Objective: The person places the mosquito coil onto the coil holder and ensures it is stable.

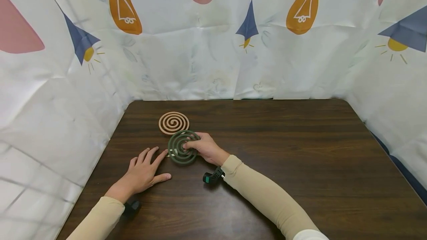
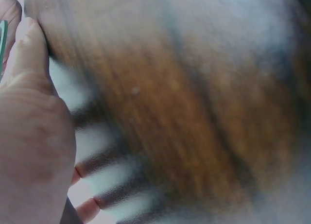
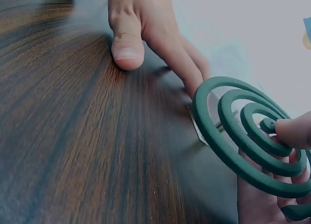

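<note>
My right hand (image 1: 209, 150) holds a green mosquito coil (image 1: 181, 162) above the table, with the thumb on its middle and the other fingers behind it. Tilted in the right wrist view, the coil shows its spiral gaps. Just beyond it a tan mosquito coil (image 1: 172, 123) lies flat. Under the green coil is a small, flat, pale metal piece (image 1: 172, 153), partly hidden. My left hand (image 1: 141, 173) rests palm down with fingers spread, its index fingertip beside that piece; whether they touch I cannot tell.
The dark wooden table (image 1: 283, 151) spreads widely to the right of the coils. White printed cloth (image 1: 213, 73) closes off the back and both sides. A black strapped device (image 1: 213, 176) sits on the right wrist, another (image 1: 132, 208) on the left.
</note>
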Motion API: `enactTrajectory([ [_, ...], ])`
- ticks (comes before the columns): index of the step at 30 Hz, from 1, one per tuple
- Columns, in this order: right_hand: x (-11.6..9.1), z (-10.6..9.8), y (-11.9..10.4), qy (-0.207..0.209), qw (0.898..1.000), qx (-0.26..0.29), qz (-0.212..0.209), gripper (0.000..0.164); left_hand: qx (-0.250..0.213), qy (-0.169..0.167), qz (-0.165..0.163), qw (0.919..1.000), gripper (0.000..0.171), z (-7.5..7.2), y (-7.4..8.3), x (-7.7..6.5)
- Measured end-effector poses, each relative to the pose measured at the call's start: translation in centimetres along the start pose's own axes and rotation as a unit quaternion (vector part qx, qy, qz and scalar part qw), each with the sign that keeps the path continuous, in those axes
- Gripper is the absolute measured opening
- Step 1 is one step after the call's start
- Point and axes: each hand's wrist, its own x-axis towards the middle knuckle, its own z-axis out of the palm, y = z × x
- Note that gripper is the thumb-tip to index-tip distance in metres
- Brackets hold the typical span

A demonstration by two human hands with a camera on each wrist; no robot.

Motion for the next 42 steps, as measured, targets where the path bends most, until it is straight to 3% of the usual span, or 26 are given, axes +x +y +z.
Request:
enactTrajectory([
  [8,0.1,0.5,-0.1,-0.012,1.0,0.008,0.0,0.028,0.011,-0.026,-0.013,0.9995,0.087,-0.2,0.2,0.2],
  [16,0.5,1.2,0.0,-0.016,1.0,0.022,0.005,0.018,0.014,-0.024,-0.01,0.9996,0.085,-0.3,0.3,0.0],
  [42,1.3,2.4,0.8,-0.001,1.0,0.011,0.019,0.017,0.018,-0.031,-0.014,0.9993,0.085,-0.3,0.3,0.0],
])
